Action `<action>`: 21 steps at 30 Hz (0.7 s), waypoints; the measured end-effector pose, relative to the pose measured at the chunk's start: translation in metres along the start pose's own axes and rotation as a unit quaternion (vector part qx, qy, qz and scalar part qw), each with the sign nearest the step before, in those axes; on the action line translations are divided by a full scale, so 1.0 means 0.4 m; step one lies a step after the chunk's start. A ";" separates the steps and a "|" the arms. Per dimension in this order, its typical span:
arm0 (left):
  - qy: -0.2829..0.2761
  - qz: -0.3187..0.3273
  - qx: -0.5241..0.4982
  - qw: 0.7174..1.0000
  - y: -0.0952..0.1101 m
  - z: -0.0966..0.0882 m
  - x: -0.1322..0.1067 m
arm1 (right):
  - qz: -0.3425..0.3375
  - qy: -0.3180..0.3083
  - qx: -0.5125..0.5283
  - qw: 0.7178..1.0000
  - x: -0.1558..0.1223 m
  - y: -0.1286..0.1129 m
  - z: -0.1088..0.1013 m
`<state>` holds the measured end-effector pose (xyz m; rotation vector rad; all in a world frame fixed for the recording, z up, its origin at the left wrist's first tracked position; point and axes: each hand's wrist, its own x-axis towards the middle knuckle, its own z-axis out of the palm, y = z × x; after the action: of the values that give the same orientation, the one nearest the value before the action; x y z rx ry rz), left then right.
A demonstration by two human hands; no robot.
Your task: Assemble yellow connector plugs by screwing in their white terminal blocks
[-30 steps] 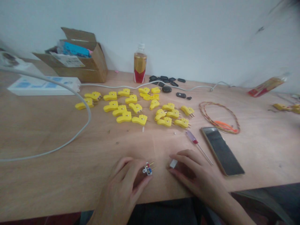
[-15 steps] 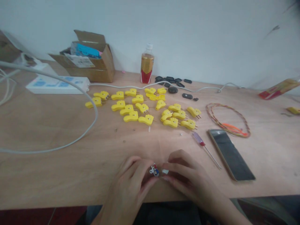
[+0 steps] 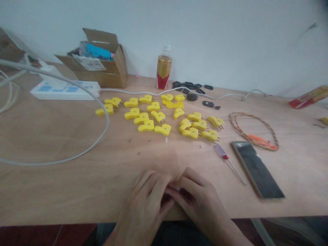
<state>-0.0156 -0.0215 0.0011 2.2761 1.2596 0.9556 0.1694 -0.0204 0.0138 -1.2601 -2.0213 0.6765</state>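
My left hand [image 3: 151, 194] and my right hand [image 3: 196, 193] meet near the table's front edge, fingertips pinched together. Between them the fingers cover a small metal part with red and blue bits, which showed in the left fingers a moment ago. A sliver of a small pale piece [image 3: 177, 189] shows at the right fingertips. Beyond the hands lie several yellow plugs [image 3: 146, 126] with metal pins. A screwdriver [image 3: 221, 151] with a clear and red handle rests to the right of my right hand.
A phone [image 3: 258, 171] and a coil of twisted wire [image 3: 256, 118] lie at the right. Tiny screws and a small white strip [image 3: 166, 139] are scattered mid-table. Behind stand a drink bottle [image 3: 164, 68], an open carton [image 3: 110, 75] and a power strip [image 3: 85, 94]. A white cable [image 3: 102, 136] loops at left.
My right hand has moved left, bringing its pale piece against my left fingertips. The small metal part is now hidden by fingers. The view has shifted slightly.
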 end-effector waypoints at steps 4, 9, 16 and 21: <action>-0.015 -0.003 -0.010 1.000 -0.002 0.000 -0.009 | -0.048 -0.033 -0.049 0.997 -0.020 -0.005 -0.012; -0.022 -0.017 -0.010 1.000 0.000 0.000 -0.005 | -0.091 -0.062 -0.108 0.988 -0.027 -0.002 -0.062; 0.005 -0.015 -0.004 1.000 -0.007 0.006 -0.001 | -0.141 -0.082 -0.085 0.983 -0.006 0.006 -0.073; 0.018 -0.020 0.003 1.000 -0.011 0.010 -0.006 | -0.125 -0.053 -0.076 0.988 -0.020 -0.009 -0.064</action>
<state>-0.0162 -0.0212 -0.0051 2.2390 1.3193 0.9832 0.1892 -0.0271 0.0308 -1.0469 -2.3061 0.4872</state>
